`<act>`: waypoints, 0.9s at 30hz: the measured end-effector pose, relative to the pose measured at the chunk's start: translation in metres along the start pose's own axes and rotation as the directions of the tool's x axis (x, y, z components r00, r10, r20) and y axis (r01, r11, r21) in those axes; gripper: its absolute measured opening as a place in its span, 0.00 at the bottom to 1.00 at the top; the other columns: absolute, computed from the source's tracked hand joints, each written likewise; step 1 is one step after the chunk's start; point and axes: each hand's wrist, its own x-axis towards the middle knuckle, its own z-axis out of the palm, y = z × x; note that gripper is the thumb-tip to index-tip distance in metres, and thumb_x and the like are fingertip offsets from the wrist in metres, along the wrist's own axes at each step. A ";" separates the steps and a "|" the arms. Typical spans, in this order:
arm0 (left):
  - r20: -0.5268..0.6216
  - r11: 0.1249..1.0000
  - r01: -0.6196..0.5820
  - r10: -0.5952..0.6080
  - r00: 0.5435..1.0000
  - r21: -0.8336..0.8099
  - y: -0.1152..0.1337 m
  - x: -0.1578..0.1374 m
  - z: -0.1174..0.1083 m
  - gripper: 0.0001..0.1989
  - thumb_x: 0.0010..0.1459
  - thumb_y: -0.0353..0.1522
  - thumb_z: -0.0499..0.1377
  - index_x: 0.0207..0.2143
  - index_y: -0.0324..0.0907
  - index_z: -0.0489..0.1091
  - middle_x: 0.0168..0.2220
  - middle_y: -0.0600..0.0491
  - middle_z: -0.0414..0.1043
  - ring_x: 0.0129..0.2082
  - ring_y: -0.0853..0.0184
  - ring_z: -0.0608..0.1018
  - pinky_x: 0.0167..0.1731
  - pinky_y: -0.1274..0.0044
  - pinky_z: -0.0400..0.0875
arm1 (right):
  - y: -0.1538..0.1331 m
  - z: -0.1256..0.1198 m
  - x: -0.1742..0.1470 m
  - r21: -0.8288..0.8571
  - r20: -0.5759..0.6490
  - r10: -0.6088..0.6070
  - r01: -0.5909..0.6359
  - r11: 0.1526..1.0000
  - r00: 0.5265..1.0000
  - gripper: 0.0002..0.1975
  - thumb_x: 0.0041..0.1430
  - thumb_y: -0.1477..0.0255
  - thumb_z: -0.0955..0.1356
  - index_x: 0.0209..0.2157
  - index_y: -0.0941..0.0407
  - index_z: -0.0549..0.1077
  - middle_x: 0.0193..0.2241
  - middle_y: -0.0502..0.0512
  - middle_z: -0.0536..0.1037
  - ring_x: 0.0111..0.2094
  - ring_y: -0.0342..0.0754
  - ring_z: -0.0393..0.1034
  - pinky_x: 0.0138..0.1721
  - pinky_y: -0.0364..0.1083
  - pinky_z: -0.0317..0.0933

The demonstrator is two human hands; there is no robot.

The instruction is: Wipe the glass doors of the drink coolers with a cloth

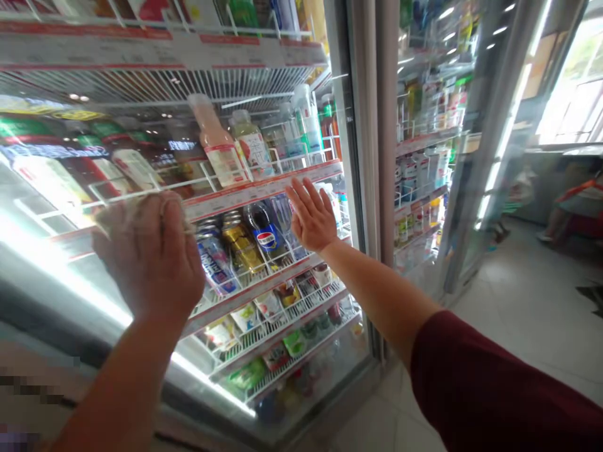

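My left hand [151,260] presses a pale cloth [104,218] to the glass door [311,383] of a drinks fridge. Its fingers lie over the cloth, and the hand is slightly blurred. To the right, my right hand [311,216] rests with fingers stretched out and palm toward the same glass, holding nothing. Behind the glass, close to the right hand, stand a pink drink bottle [221,154] and a dark cola bottle [264,231] with a blue label. Several cans, including a gold can [241,242], show between the two hands.
Wire shelves with red-and-white price strips [264,188] cross the fridge. A grey door frame [372,157] divides it from another stocked glass fridge [424,138] on the right. Pale floor tiles [513,301] extend beyond, with a bright window [572,94] at far right.
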 end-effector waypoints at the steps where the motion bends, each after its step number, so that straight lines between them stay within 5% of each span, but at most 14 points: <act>1: -0.024 1.000 -0.018 0.018 1.000 -0.001 0.007 -0.013 0.005 0.32 0.75 0.38 0.52 0.77 0.41 0.53 0.77 0.43 0.53 0.79 0.44 0.48 0.75 0.40 0.46 | 0.000 0.000 0.000 -0.002 0.004 0.002 -0.002 1.000 1.000 0.37 0.74 0.71 0.58 0.80 0.47 0.42 0.78 0.48 0.57 0.80 0.56 0.44 0.80 0.63 0.44; 4: 0.040 0.970 -0.242 0.243 0.969 -0.025 0.035 -0.068 0.024 0.37 0.70 0.28 0.56 0.78 0.41 0.51 0.74 0.41 0.60 0.80 0.52 0.44 0.79 0.52 0.48 | -0.001 0.000 -0.001 -0.009 0.003 0.002 -0.002 1.000 1.000 0.38 0.74 0.71 0.59 0.80 0.46 0.41 0.78 0.48 0.57 0.80 0.56 0.44 0.80 0.63 0.44; 7: 0.163 0.888 -0.446 0.460 0.873 -0.116 0.044 -0.098 0.034 0.38 0.68 0.23 0.55 0.77 0.48 0.55 0.71 0.50 0.66 0.80 0.60 0.46 0.81 0.61 0.41 | 0.000 0.001 -0.001 -0.015 -0.014 -0.001 0.001 1.000 1.000 0.38 0.74 0.71 0.59 0.80 0.47 0.42 0.78 0.49 0.58 0.80 0.56 0.45 0.80 0.63 0.45; 10: 0.121 0.921 -0.387 0.388 0.914 -0.033 0.019 -0.073 0.021 0.36 0.70 0.28 0.57 0.77 0.49 0.55 0.72 0.49 0.65 0.79 0.54 0.52 0.80 0.53 0.44 | 0.000 0.001 -0.001 -0.024 -0.021 0.001 -0.001 1.000 1.000 0.37 0.75 0.71 0.58 0.80 0.47 0.42 0.77 0.50 0.59 0.80 0.56 0.45 0.79 0.63 0.45; 13: 0.007 0.994 -0.106 0.106 0.994 0.021 -0.015 -0.030 -0.002 0.33 0.74 0.37 0.53 0.77 0.45 0.52 0.76 0.42 0.57 0.77 0.41 0.54 0.71 0.35 0.52 | -0.001 0.001 -0.001 -0.026 -0.018 0.001 -0.001 1.000 1.000 0.37 0.75 0.72 0.57 0.80 0.48 0.42 0.77 0.50 0.58 0.80 0.56 0.45 0.79 0.63 0.45; 16: -0.042 0.999 0.031 -0.029 0.999 0.030 -0.024 -0.023 -0.012 0.35 0.74 0.37 0.52 0.79 0.46 0.47 0.78 0.43 0.50 0.77 0.38 0.54 0.71 0.35 0.51 | -0.001 0.000 -0.001 -0.023 -0.016 0.000 -0.001 1.000 1.000 0.36 0.75 0.72 0.57 0.80 0.49 0.43 0.78 0.50 0.58 0.80 0.56 0.44 0.79 0.63 0.45; 20: 0.025 0.981 -0.195 0.195 0.980 -0.010 0.000 -0.075 0.006 0.40 0.68 0.28 0.58 0.79 0.49 0.49 0.75 0.45 0.59 0.79 0.48 0.51 0.78 0.50 0.52 | -0.001 0.001 -0.001 -0.020 -0.015 0.001 -0.001 1.000 1.000 0.36 0.75 0.71 0.57 0.80 0.49 0.46 0.77 0.50 0.58 0.80 0.56 0.45 0.79 0.62 0.46; 23: 0.156 0.911 -0.406 0.411 0.898 -0.069 0.002 -0.093 0.014 0.39 0.67 0.25 0.58 0.77 0.52 0.55 0.70 0.51 0.68 0.78 0.55 0.54 0.79 0.56 0.50 | -0.001 0.001 -0.001 -0.016 -0.016 0.005 -0.005 1.000 1.000 0.36 0.74 0.71 0.57 0.79 0.49 0.46 0.78 0.50 0.58 0.80 0.57 0.45 0.79 0.63 0.46; 27: 0.055 0.964 -0.262 0.260 0.964 0.033 -0.029 -0.046 -0.007 0.37 0.69 0.32 0.59 0.78 0.49 0.53 0.73 0.46 0.63 0.77 0.45 0.57 0.75 0.45 0.54 | -0.001 0.000 -0.001 -0.004 -0.026 0.002 -0.002 1.000 1.000 0.36 0.74 0.71 0.57 0.79 0.49 0.46 0.77 0.49 0.59 0.80 0.56 0.45 0.79 0.63 0.46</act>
